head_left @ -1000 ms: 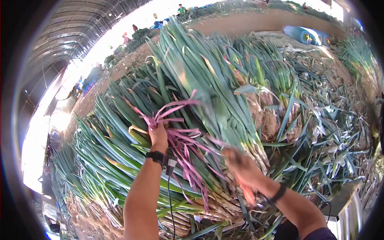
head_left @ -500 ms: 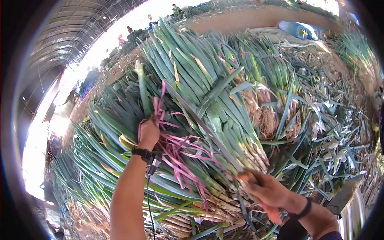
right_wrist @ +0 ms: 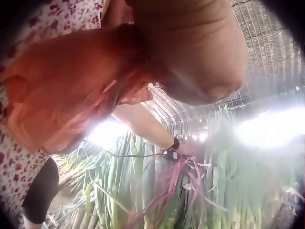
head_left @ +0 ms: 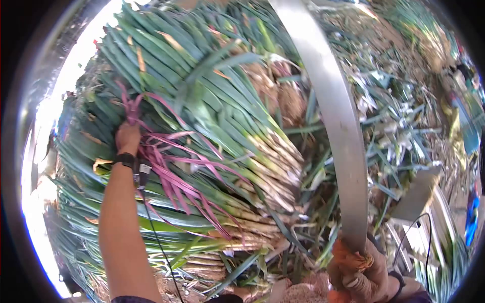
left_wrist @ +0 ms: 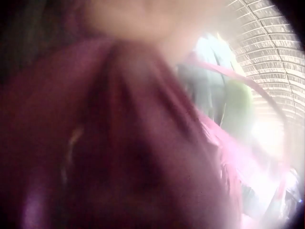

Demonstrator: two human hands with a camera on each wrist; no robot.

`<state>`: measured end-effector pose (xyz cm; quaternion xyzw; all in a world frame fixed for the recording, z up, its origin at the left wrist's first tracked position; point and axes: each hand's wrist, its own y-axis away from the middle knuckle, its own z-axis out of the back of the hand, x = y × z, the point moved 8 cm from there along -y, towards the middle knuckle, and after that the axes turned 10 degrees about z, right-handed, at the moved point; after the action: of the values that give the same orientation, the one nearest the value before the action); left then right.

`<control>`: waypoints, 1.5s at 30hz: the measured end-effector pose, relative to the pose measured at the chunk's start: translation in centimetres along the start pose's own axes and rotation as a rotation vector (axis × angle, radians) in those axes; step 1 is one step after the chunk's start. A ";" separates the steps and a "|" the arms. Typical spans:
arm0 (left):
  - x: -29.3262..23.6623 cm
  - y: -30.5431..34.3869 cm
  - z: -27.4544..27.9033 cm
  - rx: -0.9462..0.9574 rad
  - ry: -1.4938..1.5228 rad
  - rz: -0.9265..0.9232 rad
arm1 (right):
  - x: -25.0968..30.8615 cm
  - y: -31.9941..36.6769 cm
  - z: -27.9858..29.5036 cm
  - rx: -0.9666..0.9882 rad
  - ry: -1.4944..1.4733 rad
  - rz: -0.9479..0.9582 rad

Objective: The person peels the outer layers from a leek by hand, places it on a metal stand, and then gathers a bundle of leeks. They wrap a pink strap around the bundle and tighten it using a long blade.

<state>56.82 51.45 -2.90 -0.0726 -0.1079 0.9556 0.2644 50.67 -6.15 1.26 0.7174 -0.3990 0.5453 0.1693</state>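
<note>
My left hand (head_left: 128,139) grips a bunch of pink plastic strips (head_left: 177,177) at their gathered end, at the left of the head view. Their loose tails trail right over large green onions (head_left: 202,101). In the left wrist view, the pink strips (left_wrist: 143,143) fill most of the picture, blurred. At the lower right my right hand (head_left: 364,278) holds a long knife (head_left: 336,111) by its handle, with the broad blade rising toward the top of the head view. Orange wrapping (right_wrist: 71,86) hangs from the handle in the right wrist view.
More green onions with roots (head_left: 290,103) lie behind the pile. Cut leaves and trimmings (head_left: 394,136) litter the ground to the right. A grey board-like piece (head_left: 417,194) stands at the right, near further onion stalks (head_left: 444,247). A black cable (head_left: 164,252) runs from the left wrist.
The knife has swung from lying across the onions to upright in front of the view. My right hand has moved lower and right. The view has turned down and right; the left hand keeps the strips.
</note>
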 end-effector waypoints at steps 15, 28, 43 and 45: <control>7.8 21.3 18.4 0.463 1.339 0.099 | 4.7 10.2 10.4 -0.194 0.319 -0.122; 10.3 54.3 21.1 0.597 0.964 0.040 | 1.0 56.5 18.9 -0.273 0.987 -0.763; 1.0 59.5 22.3 0.668 1.006 -0.230 | -5.7 78.7 17.2 -1.015 0.783 -0.961; 0.8 59.4 21.1 0.644 1.184 -0.260 | -5.9 78.3 19.7 -1.062 0.843 -0.987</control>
<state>22.88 -1.37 2.90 -0.4870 0.3367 0.6998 0.3997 3.68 -66.11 -26.03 0.3709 -0.1465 0.3707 0.8388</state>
